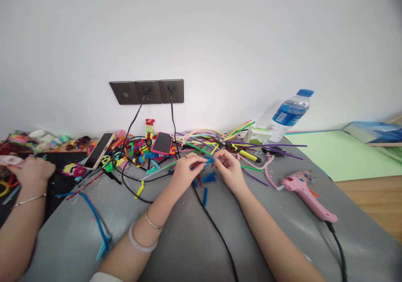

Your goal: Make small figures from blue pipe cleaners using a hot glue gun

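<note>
Above the middle of the grey table, my left hand and my right hand meet fingertip to fingertip. Both pinch a small piece of blue pipe cleaner between thumb and fingers. Just below them lie short cut blue pipe cleaner pieces, one of them set apart nearer to me. Behind my hands spreads a heap of long colored pipe cleaners. Pliers with yellow and black handles rest among these, close to my right hand. A long bent blue pipe cleaner lies left of my left forearm.
A pink glue gun lies at right, its cord running forward. A water bottle leans by the wall near a small green-white box. Black cables cross the table from wall sockets. Two phones and another person's hand are at left.
</note>
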Motion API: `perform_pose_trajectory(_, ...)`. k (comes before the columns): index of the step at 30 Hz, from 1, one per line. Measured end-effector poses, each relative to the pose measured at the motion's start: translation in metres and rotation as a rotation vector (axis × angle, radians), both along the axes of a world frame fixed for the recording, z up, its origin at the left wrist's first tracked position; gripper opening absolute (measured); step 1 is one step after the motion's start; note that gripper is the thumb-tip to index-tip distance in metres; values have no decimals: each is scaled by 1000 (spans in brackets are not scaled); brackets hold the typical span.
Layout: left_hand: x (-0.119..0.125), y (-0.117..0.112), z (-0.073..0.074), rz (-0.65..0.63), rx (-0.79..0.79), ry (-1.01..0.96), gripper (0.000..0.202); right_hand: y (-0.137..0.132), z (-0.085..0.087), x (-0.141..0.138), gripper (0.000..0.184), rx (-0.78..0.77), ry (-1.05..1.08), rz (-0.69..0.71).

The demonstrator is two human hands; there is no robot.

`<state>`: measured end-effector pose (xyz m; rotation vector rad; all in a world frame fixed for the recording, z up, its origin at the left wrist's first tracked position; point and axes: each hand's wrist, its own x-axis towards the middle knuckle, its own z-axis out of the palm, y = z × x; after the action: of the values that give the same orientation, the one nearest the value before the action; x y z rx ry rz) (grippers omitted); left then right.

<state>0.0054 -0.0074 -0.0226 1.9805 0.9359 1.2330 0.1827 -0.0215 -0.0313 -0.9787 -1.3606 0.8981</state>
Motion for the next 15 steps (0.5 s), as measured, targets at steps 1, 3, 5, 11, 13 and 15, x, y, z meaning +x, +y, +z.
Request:
perform_pose_trajectory(1, 0, 0, -1, -12, -45, -24, 14, 0, 1, 0, 35, -18, 11, 7)
perform_pose_trajectory(3, 1, 0, -1, -31, -150, -89, 14, -1, 2, -1, 35, -45, 31, 14)
perform_pose_trajectory(5, 2, -1, 0, -46, -256, -160, 17, -1, 4, -1, 35, -66, 57, 22)
perform_pose_trajectory(11, 4, -1, 3, -71, -454, -309, 19, -2, 5, -1, 36, -72, 62, -23)
perform_pose_trajectory(13, 5, -1, 4, -78, -488, -328, 20, -2, 5, -1, 35, -69, 54, -30)
perform_pose_trajectory(15, 5, -1, 4, -80, -519, -341, 22, -2, 5, 0, 34, -67, 44, -35)
